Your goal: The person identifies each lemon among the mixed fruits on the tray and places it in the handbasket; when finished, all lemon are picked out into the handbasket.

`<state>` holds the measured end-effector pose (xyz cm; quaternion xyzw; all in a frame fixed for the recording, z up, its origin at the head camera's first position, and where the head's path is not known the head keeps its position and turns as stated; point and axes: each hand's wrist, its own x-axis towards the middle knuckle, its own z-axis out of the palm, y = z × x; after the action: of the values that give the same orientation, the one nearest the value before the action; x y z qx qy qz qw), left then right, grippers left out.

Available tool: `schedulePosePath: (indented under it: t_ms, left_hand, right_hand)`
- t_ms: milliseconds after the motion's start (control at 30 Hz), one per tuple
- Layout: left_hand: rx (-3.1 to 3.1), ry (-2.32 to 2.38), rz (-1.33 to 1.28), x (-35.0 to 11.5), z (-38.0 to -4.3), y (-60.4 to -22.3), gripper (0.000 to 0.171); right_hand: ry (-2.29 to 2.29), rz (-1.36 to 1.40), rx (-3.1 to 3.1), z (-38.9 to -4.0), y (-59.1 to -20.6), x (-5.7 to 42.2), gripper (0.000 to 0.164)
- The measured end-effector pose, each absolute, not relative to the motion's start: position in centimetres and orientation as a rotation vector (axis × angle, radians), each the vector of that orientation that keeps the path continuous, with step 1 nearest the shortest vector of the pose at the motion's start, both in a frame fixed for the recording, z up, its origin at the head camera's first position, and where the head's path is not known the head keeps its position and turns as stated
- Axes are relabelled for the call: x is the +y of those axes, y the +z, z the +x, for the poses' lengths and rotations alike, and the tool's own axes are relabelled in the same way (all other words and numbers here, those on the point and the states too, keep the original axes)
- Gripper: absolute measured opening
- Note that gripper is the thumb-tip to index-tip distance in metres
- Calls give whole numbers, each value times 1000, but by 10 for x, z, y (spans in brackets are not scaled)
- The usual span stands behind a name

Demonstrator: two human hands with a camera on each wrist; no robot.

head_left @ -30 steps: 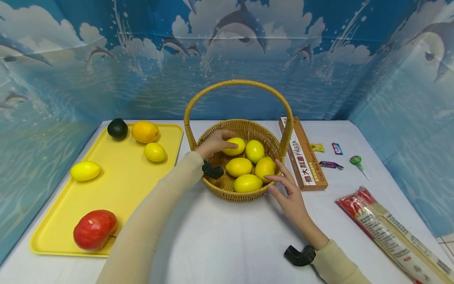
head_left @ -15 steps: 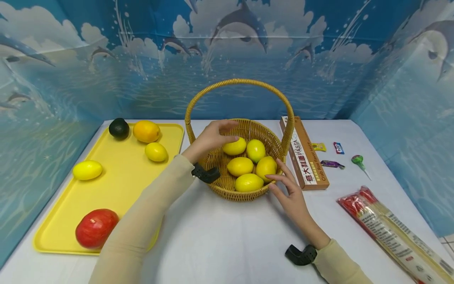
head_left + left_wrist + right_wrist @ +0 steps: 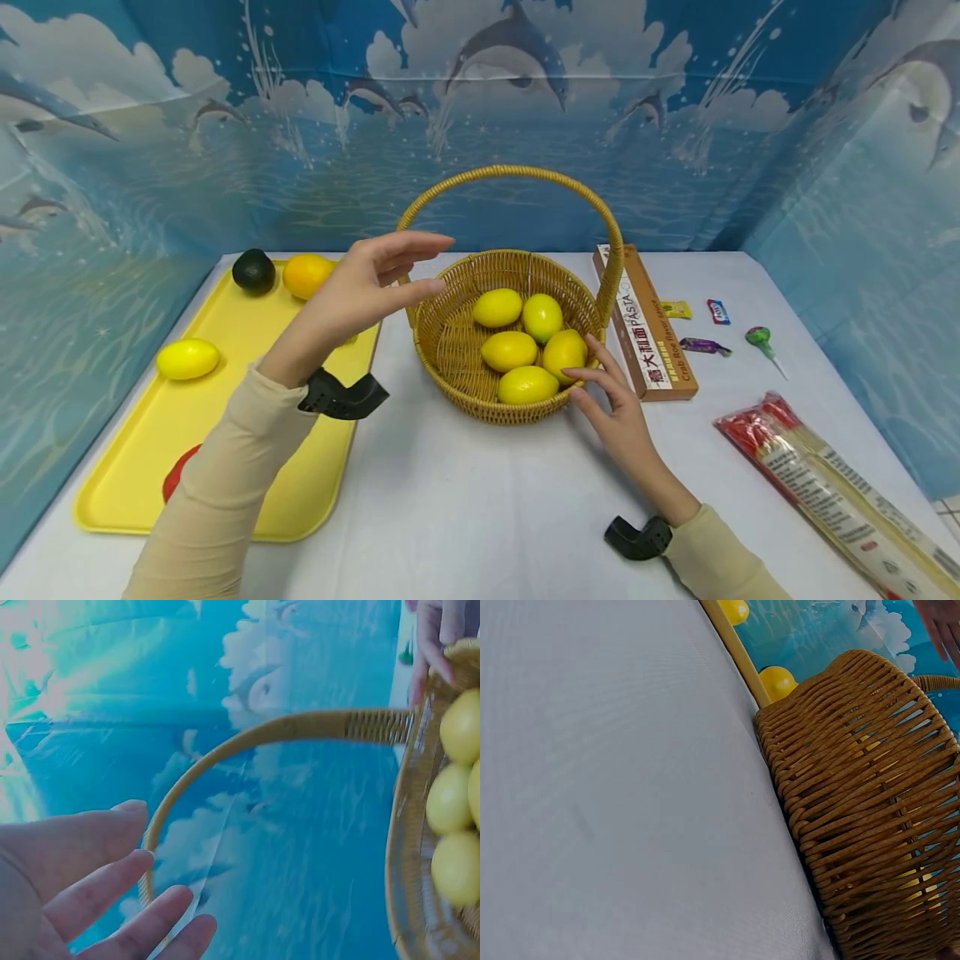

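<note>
My left hand [image 3: 356, 287] hovers over the space between the wicker basket and the yellow tray, holding nothing, its fingers extended and thumb apart. In the left wrist view the same hand [image 3: 112, 892] appears in front of the basket's arched handle [image 3: 277, 731]. Several lemons [image 3: 508, 351] lie in the basket [image 3: 457, 367], mostly toward its right side. My right hand [image 3: 618, 417] holds the basket's right front rim, fingers over the edge beside a lemon [image 3: 564, 354] and thumb outside. The right wrist view shows the basket's woven outer wall [image 3: 870, 787].
On the tray [image 3: 300, 500] are a lemon [image 3: 187, 358], an avocado [image 3: 253, 272], an orange-yellow fruit [image 3: 306, 276] and a red fruit [image 3: 180, 472] partly behind my sleeve. A pasta box [image 3: 645, 333], wrapped candies [image 3: 705, 346], a lollipop [image 3: 759, 337] and a long packet [image 3: 832, 492] lie rightward.
My left hand has let go of the rear-left lemon in the basket, lifted out and moved left toward the tray. My right hand has stayed at the basket rim.
</note>
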<state>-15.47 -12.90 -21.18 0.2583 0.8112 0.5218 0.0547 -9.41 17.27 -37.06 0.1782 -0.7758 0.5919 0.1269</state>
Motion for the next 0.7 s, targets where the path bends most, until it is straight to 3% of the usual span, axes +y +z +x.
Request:
schedulePosePath:
  t_ms: [367,700]
  left_hand:
    - [2668,1595,393,-238,-125,-214,47]
    - [2685,1803,143,-345,-122,-261,51]
  right_hand:
    - [1728,534,-2257,-94,-370,172,17]
    - [1744,528,-2246,-94,-369,173,17]
